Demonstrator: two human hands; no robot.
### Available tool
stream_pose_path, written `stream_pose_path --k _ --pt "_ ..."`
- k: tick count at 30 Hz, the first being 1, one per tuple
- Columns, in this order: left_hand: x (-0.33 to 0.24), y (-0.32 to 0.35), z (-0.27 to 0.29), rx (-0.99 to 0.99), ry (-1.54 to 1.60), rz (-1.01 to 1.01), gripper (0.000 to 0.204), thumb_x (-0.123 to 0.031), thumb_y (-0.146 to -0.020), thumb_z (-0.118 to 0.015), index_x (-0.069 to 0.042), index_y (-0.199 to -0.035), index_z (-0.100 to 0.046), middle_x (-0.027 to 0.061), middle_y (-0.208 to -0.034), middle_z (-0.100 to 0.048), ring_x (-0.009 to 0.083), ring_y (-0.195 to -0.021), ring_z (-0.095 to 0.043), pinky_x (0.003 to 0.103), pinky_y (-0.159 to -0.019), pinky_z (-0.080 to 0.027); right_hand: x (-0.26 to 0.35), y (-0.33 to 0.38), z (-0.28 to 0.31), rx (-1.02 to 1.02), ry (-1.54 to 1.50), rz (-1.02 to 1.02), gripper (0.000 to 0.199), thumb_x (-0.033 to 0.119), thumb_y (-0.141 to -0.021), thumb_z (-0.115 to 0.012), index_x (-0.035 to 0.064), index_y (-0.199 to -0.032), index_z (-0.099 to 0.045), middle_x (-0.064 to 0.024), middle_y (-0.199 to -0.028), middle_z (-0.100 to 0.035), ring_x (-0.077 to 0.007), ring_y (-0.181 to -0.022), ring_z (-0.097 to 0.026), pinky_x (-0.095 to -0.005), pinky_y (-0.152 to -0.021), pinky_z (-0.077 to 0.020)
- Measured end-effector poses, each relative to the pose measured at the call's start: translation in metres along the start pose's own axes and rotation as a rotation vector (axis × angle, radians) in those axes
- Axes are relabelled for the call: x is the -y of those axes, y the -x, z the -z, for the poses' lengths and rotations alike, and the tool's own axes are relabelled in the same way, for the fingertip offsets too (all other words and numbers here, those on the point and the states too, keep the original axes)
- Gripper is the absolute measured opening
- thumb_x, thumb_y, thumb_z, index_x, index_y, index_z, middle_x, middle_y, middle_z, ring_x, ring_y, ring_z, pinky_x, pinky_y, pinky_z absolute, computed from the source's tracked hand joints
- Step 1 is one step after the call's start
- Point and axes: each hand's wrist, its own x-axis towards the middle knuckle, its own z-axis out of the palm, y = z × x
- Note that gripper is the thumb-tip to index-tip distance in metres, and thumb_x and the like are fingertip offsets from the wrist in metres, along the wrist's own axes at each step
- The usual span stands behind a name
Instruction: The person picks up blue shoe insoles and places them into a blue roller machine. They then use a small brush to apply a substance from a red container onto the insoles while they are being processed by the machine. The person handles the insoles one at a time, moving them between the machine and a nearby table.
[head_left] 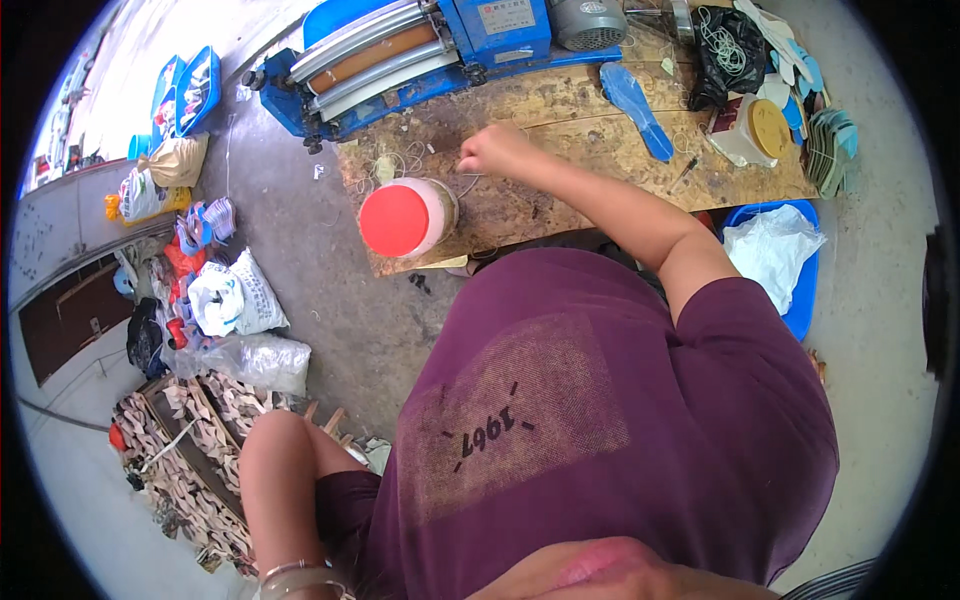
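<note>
While the right hand (495,150) pinches a thin looped string (468,178) on the wooden desk (560,105), just beside the red-lidded jar (405,217), the work looks barely begun (the blue insole (637,108) lies apart, untouched), and the left hand is out of view.

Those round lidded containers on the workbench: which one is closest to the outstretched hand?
The jar with the red lid, just left of the right hand. The white tub with the yellow lid sits far off near the bench's right end.
</note>
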Motion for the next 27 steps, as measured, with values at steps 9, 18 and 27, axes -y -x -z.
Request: stream_pose_path --k 9,18,27 --pt "-0.038 0.062 0.078 -0.302 -0.520 0.046 0.025 -0.039 -0.084 -0.055 -0.018 -0.094 -0.066 -0.0039 -0.089 -0.066 0.0088 -0.097 -0.055 0.032 -0.082 -0.039 0.056 -0.020 -0.037 -0.146 -0.054 0.199 0.017 0.020 -0.083 -0.054 0.0107 -0.088 -0.067 -0.0146 -0.080 -0.066 -0.0333 -0.072 -0.064 -0.0439 -0.064 -0.0504" --pt "-0.021 0.255 0.035 -0.554 -0.088 1.799 0.022 -0.025 -0.095 -0.042 -0.005 -0.093 -0.053 -0.0023 -0.056 -0.038 0.0043 -0.046 -0.028 0.021 -0.042 -0.019 0.060 -0.021 -0.052 -0.177 -0.173 0.169 0.042 0.019 -0.082 -0.058 0.0073 -0.121 -0.052 -0.0169 -0.109 -0.061 -0.0338 -0.099 -0.058 -0.0416 -0.082 -0.0479" --pt "-0.065 0.446 0.002 -0.010 0.004 2.040 0.066 -0.002 -0.077 -0.058 -0.002 -0.136 -0.030 0.0151 -0.132 -0.038 0.0242 -0.123 -0.041 0.035 -0.093 -0.042 0.124 -0.014 -0.053 -0.023 0.061 0.064 0.079 0.050 -0.071 -0.068 0.0076 -0.132 -0.043 -0.0186 -0.137 -0.039 -0.0360 -0.127 -0.036 -0.0524 -0.098 -0.0337"
